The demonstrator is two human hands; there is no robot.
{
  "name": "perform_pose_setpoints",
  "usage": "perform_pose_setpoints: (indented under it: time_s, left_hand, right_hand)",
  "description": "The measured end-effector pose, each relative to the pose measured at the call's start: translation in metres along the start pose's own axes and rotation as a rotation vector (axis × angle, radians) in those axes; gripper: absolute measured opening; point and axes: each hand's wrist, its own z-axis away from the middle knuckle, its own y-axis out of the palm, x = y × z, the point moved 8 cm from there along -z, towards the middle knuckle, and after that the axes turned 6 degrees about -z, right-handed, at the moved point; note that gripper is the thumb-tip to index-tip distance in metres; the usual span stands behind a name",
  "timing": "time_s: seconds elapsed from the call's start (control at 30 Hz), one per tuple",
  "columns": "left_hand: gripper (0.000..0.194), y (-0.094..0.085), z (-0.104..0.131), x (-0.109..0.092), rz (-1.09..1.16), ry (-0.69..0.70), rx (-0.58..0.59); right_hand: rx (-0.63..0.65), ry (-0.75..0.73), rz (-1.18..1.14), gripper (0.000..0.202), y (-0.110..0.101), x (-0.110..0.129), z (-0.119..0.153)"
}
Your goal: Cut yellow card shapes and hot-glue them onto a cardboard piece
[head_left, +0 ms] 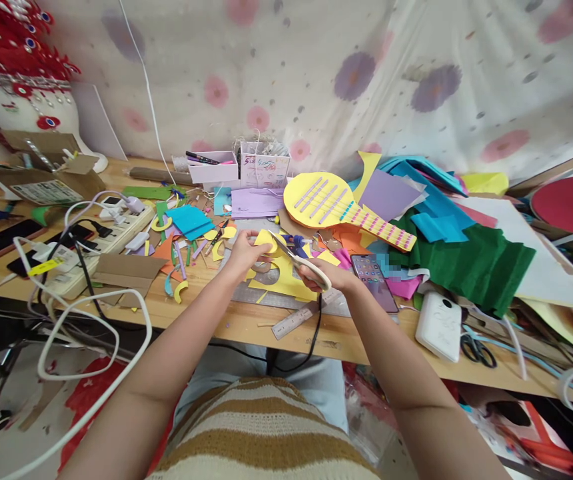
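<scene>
My left hand (244, 252) pinches a small piece of yellow paper (265, 239) above the middle of the desk. From the right, my right hand (322, 273) grips scissors (311, 265) with pale handles, and their blades point at the yellow paper. Whether the blades are touching it I cannot tell. Beneath both hands lie yellow offcuts (291, 288) on a grey mat. Just behind the scissors is a blue glue gun (297, 245), partly hidden. A yellow paper guitar (319, 200) with purple strips and a pink-dotted neck rests farther back.
A metal ruler (302, 316) lies near the front edge. To the right are a phone (374, 280), a white power bank (439, 325), black scissors (477, 349) and green crepe paper (471, 263). A power strip (101, 250) with looping cables occupies the left, near scattered paper scraps.
</scene>
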Motion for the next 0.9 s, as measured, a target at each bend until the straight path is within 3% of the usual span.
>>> perform_pose_setpoints:
  time_s: [0.23,0.37,0.57,0.7,0.9]
  left_hand:
    - [0.038,-0.021,-0.008,0.001,0.012,0.017,-0.059]
    - [0.032,-0.055,-0.023,0.002,-0.001,0.078,-0.162]
    - [0.031,-0.105,-0.045,-0.003,-0.099,0.066,-0.348]
    - [0.032,-0.112,-0.054,-0.017,-0.088,0.109,-0.371]
    - [0.037,-0.103,-0.07,-0.025,-0.217,0.163,-0.355]
  right_hand:
    - [0.006,0.012,-0.005,0.05,0.001,0.0,-0.001]
    - [-0.047,0.007,0.077,0.043,-0.007,-0.006,0.0]
    - [-0.136,-0.011,0.227,0.04,-0.014,-0.013,0.011]
    - [-0.177,-0.03,0.26,0.038,-0.016,-0.013,0.014]
    - [-0.242,-0.075,0.378,0.036,-0.019,-0.012,0.011]
